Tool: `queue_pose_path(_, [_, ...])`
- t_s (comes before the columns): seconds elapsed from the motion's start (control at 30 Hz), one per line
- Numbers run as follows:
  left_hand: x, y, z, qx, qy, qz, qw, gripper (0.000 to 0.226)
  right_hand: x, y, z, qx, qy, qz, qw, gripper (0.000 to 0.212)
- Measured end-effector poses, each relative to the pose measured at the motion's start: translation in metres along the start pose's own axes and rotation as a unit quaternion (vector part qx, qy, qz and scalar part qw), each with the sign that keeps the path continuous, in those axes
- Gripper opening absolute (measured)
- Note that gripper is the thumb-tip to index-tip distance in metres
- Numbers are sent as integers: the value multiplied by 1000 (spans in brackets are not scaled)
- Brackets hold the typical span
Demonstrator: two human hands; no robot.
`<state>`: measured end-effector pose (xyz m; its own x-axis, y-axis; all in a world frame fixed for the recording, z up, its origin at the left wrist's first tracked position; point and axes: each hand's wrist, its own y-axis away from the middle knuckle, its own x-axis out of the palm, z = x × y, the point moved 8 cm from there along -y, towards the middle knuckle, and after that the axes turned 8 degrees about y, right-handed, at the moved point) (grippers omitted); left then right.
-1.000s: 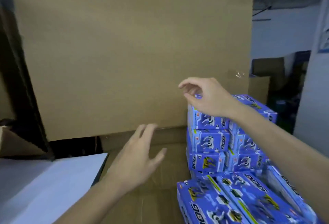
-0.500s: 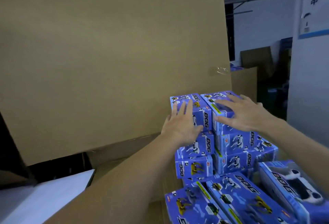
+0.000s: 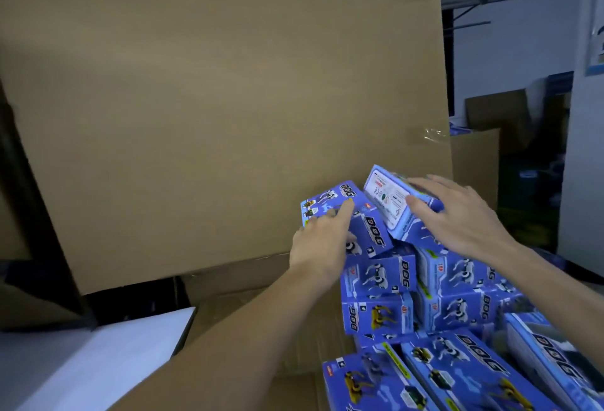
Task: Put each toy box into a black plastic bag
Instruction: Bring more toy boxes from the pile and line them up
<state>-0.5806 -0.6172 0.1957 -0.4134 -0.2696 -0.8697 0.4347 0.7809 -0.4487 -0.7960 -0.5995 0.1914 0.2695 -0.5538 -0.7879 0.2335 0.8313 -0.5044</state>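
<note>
Both top boxes tipping up since prev frame: L hand (image 3: 322, 240) gripping left toy box (image 3: 351, 214), R hand (image 3: 457, 214) fingers curling round right toy box (image 3: 390, 201).

1. A tall sheet of brown cardboard (image 3: 222, 110) stands upright in front of me and fills most of my view.
2. A white board (image 3: 91, 358) lies flat at my lower left.
3. Flat brown cardboard (image 3: 248, 312) covers the surface below.
4. Brown cartons (image 3: 490, 123) sit far right, in a dim background beside a pale wall (image 3: 581, 165).
</note>
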Motion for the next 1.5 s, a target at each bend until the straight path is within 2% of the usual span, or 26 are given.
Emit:
queue_pose_path(0.07, [-17, 4, 21, -59, 116, -62, 989, 45, -3, 1, 7, 19, -132, -10, 991, 51])
queue_pose_path(0.13, [-31, 13, 46, -121, 236, -134, 955, 20, -2, 3, 19, 66, -270, -10, 960, 40])
queue_pose_path(0.2, [-40, 27, 73, -177, 331, -198, 906, 15, 4, 5, 40, 117, -362, 1, 925, 38])
queue_pose_path(0.27, [-46, 49, 99, -235, 410, -259, 842, 14, 12, 6, 67, 141, -433, 14, 890, 30])
queue_pose_path(0.37, [-64, 88, 131, -283, 455, -365, 762, 18, 35, 10, 114, 148, -522, 53, 838, 42])
queue_pose_path(0.47, [-95, 122, 156, -264, 457, -439, 728, 20, 63, 16, 170, 132, -588, 101, 791, 48])
queue_pose_path(0.53, [-120, 144, 171, -241, 439, -464, 731, 20, 80, 22, 216, 118, -620, 136, 764, 48])
queue_pose_path(0.73, [-186, 228, 207, -181, 322, -516, 772, 23, 103, 62, 372, 29, -652, 215, 727, 46])
queue_pose_path(0.87, [-216, 300, 247, -214, 270, -532, 774, 26, 116, 105, 457, -8, -649, 284, 706, 40])
queue_pose_path(1.0, [-238, 370, 284, -281, 169, -547, 770, 24, 136, 150, 525, -23, -637, 325, 698, 18])
queue_pose_path(1.17, [-240, 425, 306, -352, 45, -526, 773, 20, 183, 195, 579, -21, -617, 397, 679, 24])
queue_pose_path(1.3, [-229, 444, 325, -391, 49, -521, 757, 27, 217, 213, 601, 1, -628, 424, 652, 22])
queue_pose_path(1.5, [-211, 459, 350, -450, 56, -498, 740, 22, 253, 224, 625, -22, -628, 447, 636, 22])
